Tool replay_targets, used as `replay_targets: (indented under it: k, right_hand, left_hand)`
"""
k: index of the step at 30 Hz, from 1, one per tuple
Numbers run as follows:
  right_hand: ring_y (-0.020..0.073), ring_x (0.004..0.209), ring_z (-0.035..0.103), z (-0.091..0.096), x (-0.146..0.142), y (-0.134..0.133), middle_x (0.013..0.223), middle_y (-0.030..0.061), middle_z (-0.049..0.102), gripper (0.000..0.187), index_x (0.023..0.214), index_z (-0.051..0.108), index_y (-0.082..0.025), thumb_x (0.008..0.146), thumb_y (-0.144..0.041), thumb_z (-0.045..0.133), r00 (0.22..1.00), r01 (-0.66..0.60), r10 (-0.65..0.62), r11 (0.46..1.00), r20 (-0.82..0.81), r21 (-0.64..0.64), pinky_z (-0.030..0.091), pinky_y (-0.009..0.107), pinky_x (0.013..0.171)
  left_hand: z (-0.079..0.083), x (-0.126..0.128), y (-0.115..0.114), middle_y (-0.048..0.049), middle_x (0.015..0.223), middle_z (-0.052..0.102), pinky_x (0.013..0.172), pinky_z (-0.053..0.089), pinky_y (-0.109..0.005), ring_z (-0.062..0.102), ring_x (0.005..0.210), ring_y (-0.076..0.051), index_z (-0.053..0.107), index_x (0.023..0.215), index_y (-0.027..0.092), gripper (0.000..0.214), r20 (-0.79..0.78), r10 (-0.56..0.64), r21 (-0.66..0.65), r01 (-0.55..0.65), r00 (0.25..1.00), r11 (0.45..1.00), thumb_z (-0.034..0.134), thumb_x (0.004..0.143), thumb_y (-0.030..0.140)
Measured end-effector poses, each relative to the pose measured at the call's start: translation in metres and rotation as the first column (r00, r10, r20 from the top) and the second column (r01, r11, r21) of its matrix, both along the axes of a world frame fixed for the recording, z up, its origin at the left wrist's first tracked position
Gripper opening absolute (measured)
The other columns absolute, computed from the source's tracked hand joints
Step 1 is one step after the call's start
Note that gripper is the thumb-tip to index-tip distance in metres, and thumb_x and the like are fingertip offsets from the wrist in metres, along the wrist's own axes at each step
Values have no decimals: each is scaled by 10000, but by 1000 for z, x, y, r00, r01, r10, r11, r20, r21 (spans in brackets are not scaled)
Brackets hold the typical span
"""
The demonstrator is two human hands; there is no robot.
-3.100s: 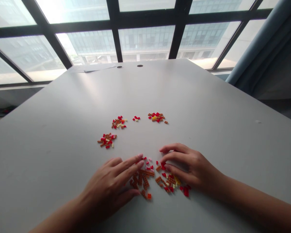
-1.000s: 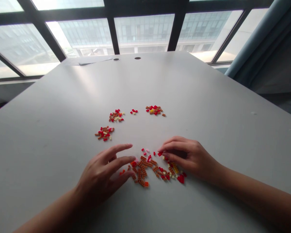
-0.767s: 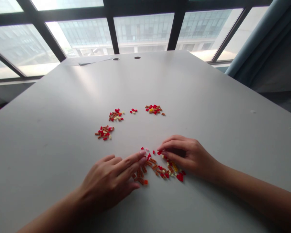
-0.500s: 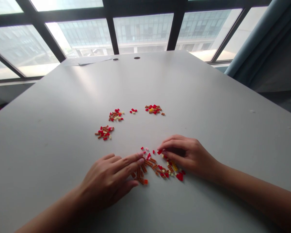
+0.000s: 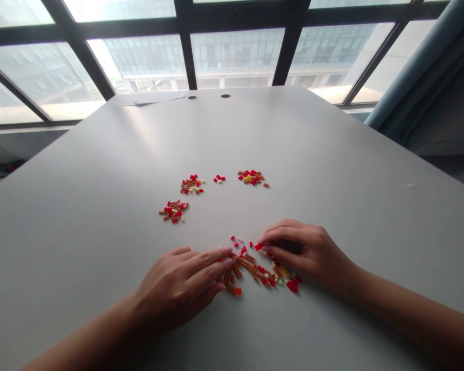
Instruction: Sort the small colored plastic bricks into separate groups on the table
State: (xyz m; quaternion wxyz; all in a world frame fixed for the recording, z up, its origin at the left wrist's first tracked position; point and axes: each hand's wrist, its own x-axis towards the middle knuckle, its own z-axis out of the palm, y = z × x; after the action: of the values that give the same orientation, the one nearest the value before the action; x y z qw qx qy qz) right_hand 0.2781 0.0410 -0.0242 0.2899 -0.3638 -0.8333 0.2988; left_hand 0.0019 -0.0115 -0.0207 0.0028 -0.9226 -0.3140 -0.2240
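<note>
A near pile of tiny red, orange-brown and cream bricks (image 5: 257, 268) lies on the grey table (image 5: 332, 170) between my hands. My left hand (image 5: 181, 286) rests flat on the table, fingers stretched out over the pile's left side, holding nothing. My right hand (image 5: 307, 250) sits at the pile's right side with fingers curled, its fingertips touching a small red brick (image 5: 258, 247). Whether it grips that brick is unclear.
Farther back lie several smaller brick heaps: one at the left (image 5: 173, 211), one behind it (image 5: 192, 185), a tiny cluster (image 5: 218, 179) and one at the right (image 5: 252, 177). Two cable holes (image 5: 225, 96) and a paper sheet (image 5: 154, 99) sit at the far edge by the windows.
My left hand came down from a raised, spread pose and slid right onto the near pile. The right hand has barely moved. The view shifted slightly.
</note>
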Motion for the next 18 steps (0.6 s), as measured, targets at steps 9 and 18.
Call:
replay_targets:
  k: [9, 18]
  right_hand:
    - [162, 816, 692, -1, -1, 0, 921, 61, 752, 124, 918, 749, -216, 869, -238, 638, 1000, -7, 7, 1000, 7, -2, 558, 259, 747]
    - [172, 821, 698, 2, -1, 0, 905, 62, 758, 119, 898, 749, -217, 861, -239, 638, 1000, -4, 3, 1000, -10, -24, 562, 271, 758]
  left_hand:
    - [3, 1, 1, -102, 1162, 720, 621, 536, -231, 720, 751, -118, 622, 1156, 170, 262, 44, 27, 33, -28, 999, 999, 460, 950, 160]
    - [1, -11, 4, -51, 1076, 748, 634, 555, -283, 729, 756, -187, 691, 1007, 226, 155, 150, 535, 165, -554, 832, 816, 568, 914, 232]
